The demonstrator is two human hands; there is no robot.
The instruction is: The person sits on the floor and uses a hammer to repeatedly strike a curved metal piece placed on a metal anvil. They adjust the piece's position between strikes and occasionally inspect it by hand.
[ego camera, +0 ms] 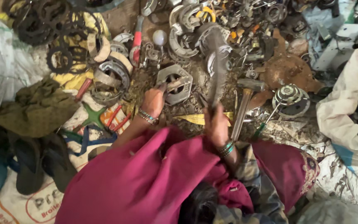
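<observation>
- Nearest the camera, magenta cloth (pixel 146 182) covers the person's lap at the floor's near edge.
- The right hand (pixel 215 124) has its grip closed round a blurred dark bar (pixel 218 62), probably a striking tool, raised over the scrap.
- The left hand (pixel 153 101) pinches a small piece against the grey metal housing (pixel 175 83), which lies mid-floor.
- A hammer (pixel 245 99) lies just beside the right hand.
- The housing looks whole; dismantling seems barely begun, heaps of scrap parts (pixel 237 37) beyond.
</observation>
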